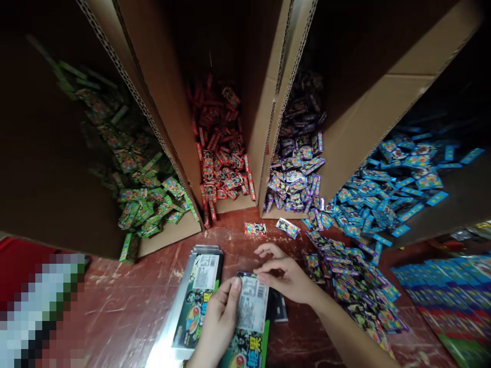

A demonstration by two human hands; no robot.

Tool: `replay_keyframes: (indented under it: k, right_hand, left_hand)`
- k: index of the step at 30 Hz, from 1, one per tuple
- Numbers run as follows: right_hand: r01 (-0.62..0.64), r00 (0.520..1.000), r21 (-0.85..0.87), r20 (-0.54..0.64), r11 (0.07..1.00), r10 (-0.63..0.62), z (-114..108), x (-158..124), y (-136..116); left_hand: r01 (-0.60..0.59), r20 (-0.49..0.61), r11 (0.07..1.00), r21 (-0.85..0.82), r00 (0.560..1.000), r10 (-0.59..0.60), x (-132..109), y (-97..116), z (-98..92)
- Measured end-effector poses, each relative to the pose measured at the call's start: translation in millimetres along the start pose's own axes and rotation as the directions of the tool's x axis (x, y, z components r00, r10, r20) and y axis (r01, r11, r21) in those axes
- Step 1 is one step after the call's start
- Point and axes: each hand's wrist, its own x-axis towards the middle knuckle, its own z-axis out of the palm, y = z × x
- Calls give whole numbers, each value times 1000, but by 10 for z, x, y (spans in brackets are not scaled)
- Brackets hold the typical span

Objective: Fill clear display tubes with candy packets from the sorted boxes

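My left hand (219, 319) grips the left side of a printed bag (251, 317) with a white barcode label, fingers curled over its edge. My right hand (286, 276) pinches the top right corner of the same bag. A second similar bag (197, 301) lies flat on a silver sheet just left of it. Two loose small packets, one red (255, 228) and one purple (287, 227), lie on the red-brown table (134, 301) beyond my hands.
Several cardboard boxes lie open on their sides holding small packets: green (148, 197), red (220, 163), purple (295, 174), blue (387, 189). Purple and blue packets (353, 286) spill out right of my right arm. Stacked blue packs (448, 291) sit far right. A blurred patch (42, 306) covers the lower left.
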Motion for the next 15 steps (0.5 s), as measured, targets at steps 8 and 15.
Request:
replay_keyframes:
  k: [8,15]
  right_hand:
    - [-18,988,-208,-152,978,-14,-50,361,397]
    - [-109,975,-357,-221,928,30,-140,724,1151]
  left_hand:
    - [39,-87,998,-42,995,-43,5,-71,-135]
    - [122,-304,984,-127,940,-156,69,-141,-370]
